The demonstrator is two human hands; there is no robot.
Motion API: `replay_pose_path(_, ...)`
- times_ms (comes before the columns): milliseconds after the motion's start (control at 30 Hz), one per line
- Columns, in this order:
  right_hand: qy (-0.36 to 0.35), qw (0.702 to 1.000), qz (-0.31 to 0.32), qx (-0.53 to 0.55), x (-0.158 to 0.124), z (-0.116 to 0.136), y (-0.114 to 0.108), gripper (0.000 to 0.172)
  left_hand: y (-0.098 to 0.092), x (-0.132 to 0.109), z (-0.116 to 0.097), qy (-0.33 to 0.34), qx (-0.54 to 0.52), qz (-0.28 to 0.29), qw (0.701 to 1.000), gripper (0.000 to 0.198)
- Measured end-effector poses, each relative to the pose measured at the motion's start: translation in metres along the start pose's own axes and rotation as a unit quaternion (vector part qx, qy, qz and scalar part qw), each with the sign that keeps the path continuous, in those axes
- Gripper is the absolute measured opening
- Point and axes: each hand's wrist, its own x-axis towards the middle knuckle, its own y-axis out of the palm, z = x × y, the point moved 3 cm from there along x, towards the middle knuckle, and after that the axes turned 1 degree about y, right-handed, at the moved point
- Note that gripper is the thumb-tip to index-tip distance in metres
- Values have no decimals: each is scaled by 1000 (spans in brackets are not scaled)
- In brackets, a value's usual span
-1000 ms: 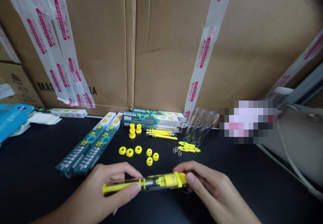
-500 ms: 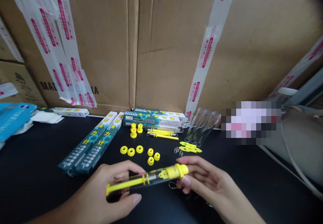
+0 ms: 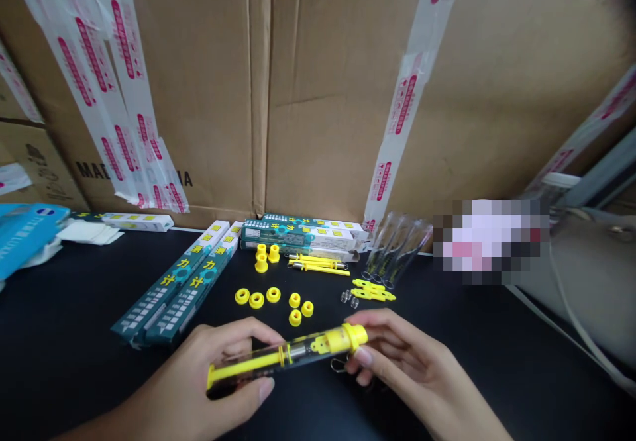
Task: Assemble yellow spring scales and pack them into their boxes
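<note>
Left hand (image 3: 199,368), right hand (image 3: 402,355): fingers (image 3: 265,388) grasping one clear tube (image 3: 298,353); six yellow rings (image 3: 273,294) near.

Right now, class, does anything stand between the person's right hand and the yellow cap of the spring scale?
Nothing visible does: the right hand is on the yellow cap. A small wire hook hangs below it, by the thumb.

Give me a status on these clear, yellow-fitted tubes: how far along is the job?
Done: one clear plastic tube looks assembled, with a yellow plastic rod, a metal cylinder and a yellow plastic cap.
In hand: the left hand and right hand hold it.
Left: spare clear tubes, yellow plastic rings and small metal springs lie loose, apparently unassembled.
</note>
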Motion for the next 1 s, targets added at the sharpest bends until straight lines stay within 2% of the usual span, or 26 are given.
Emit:
replay_pose_path(67, -7, 999, 14, -51, -1, 0, -2, 31, 0, 0, 0, -2, 3, -2, 1000, 32)
replay_pose_path(233, -32, 979, 26, -198, -3, -1, -5, 29, 0, 0, 0, -8, -8, -1, 1000, 34)
replay_pose_path(467, -53, 978, 22, -199, -7, 2, -4, 27, -1, -1, 3, -10, -6, 6, 1000, 35)
replay_pose_path(600, -36, 985, 16, -166, -5, 0, -5, 28, -3, -5, 1, -6, -31, 9, 999, 45)
replay_pose_path(667, -24, 993, 11, -114, -3, -2, -6, 29, -3, -7, -1, -2, -64, 19, 998, 50)
replay_pose_path(767, -1, 1000, 11, -16, 1, -1, -4, 35, -2, -5, -5, 2, -98, 39, 994, 46)
replay_pose_path(867, 42, 998, 8, 36, 3, 1, -1, 44, 0, -3, -5, 0, -106, 45, 993, 42)
replay_pose_path(1000, 67, 995, -5, 70, 4, 3, -2, 36, 1, -5, -4, 13, -113, 36, 993, 45)
